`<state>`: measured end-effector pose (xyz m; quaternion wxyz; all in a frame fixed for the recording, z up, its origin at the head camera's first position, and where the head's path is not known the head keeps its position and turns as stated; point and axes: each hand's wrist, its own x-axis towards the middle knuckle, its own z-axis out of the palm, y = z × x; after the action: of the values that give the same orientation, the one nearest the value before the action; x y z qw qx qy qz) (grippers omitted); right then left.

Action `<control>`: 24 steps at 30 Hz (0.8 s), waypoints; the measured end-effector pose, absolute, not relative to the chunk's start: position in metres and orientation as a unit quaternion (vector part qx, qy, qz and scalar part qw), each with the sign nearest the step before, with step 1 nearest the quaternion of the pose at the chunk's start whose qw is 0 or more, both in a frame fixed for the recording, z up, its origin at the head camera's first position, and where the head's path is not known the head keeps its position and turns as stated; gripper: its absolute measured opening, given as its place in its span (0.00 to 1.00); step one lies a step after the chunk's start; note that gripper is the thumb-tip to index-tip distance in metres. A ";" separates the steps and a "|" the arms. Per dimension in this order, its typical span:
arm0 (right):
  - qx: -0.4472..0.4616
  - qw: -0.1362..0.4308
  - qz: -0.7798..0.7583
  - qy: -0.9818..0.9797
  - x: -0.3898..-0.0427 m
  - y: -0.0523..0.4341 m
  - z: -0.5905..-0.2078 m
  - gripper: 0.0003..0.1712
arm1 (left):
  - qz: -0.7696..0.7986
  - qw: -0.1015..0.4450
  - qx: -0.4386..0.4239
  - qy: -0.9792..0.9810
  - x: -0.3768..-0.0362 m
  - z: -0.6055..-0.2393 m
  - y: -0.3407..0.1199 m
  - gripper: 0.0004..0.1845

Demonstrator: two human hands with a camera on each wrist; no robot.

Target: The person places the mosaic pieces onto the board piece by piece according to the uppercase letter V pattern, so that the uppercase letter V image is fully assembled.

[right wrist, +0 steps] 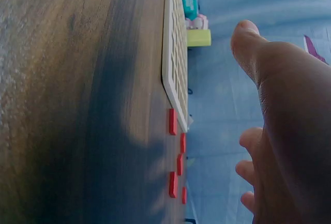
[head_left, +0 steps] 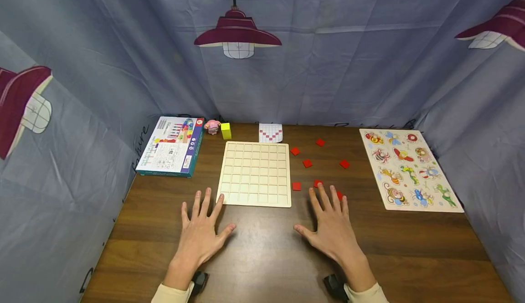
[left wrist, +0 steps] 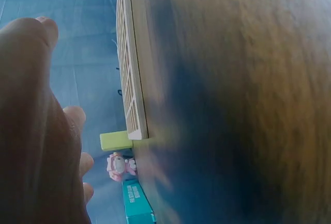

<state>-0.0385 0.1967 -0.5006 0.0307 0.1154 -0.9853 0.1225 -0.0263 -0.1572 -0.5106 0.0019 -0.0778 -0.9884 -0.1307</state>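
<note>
Red tiles point(head_left: 307, 163) lie scattered right of the wooden grid board point(head_left: 255, 173), both hands, left hand point(head_left: 202, 233) and right hand point(head_left: 333, 230), flat on the table point(head_left: 262, 257), grip wide, holding nothing.

In the head view the right hand point(head_left: 331, 226) covers most of one red tile point(head_left: 339, 195); only a sliver shows past the fingers. Both forearms are cut off by the bottom edge, and dark objects at the wrists are only partly visible. The print on the box point(head_left: 172, 146) is too small to read. The lamp shapes on the cloth backdrop point(head_left: 123, 66) are cropped at the top and sides.

In the left wrist view the tabletop point(left wrist: 248, 105) is blurred, and the left hand point(left wrist: 36, 131) runs off the left and bottom edges. The teal box is cut off at the bottom.

In the right wrist view the right hand is cropped at the right and bottom edges.
</note>
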 end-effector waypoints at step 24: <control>0.016 0.093 0.216 -0.972 -0.086 0.269 -0.533 0.17 | -0.323 -0.032 -0.066 -0.944 -0.098 -0.546 -0.170 0.62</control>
<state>-0.0864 0.2695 -0.5334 0.0925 0.0164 -0.9719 0.2160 -0.0979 -0.1700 -0.5460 -0.0320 -0.0661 -0.9437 -0.3225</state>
